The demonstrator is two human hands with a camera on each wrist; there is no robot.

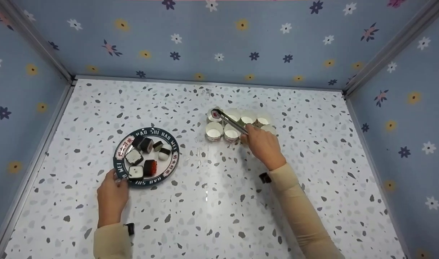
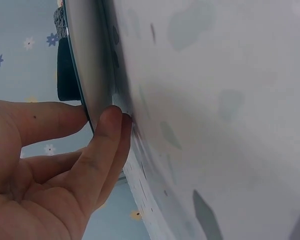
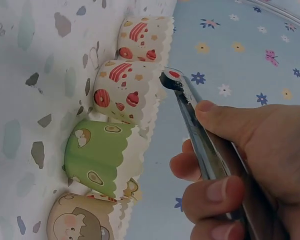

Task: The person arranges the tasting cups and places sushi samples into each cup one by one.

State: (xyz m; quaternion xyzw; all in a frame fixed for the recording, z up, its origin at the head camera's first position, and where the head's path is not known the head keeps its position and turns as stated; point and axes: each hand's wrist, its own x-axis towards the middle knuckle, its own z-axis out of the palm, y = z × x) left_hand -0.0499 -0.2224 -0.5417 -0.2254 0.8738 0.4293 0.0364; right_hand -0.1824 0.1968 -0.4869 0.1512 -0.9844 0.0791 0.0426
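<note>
Head view: the right hand [image 1: 264, 145] grips slim silver metal tongs [image 1: 234, 124]; their tips hold a small round black-wrapped roll with a reddish centre [image 1: 215, 114] at the far left cup of two rows of pale scalloped paper cups [image 1: 214, 133]; the left hand [image 1: 113, 196] is at the near left rim of a round dark-edged plate [image 1: 151, 131] of sushi-shaped pieces [image 1: 134, 157] on the speckled white counter [image 1: 205, 201].

Left wrist view: the left fingers pinch the plate's rim from above and beneath, a grip less clear from the head; tilting it could, in judgement, slide pieces off.

Right wrist view: the right fingers curl round the tongs; slackened pressure could drop the roll, and a low sweep could topple a light cup; printed cup sides, including a green avocado pattern [image 3: 102, 155], show here only; whether the roll touches paper cannot be told.
</note>
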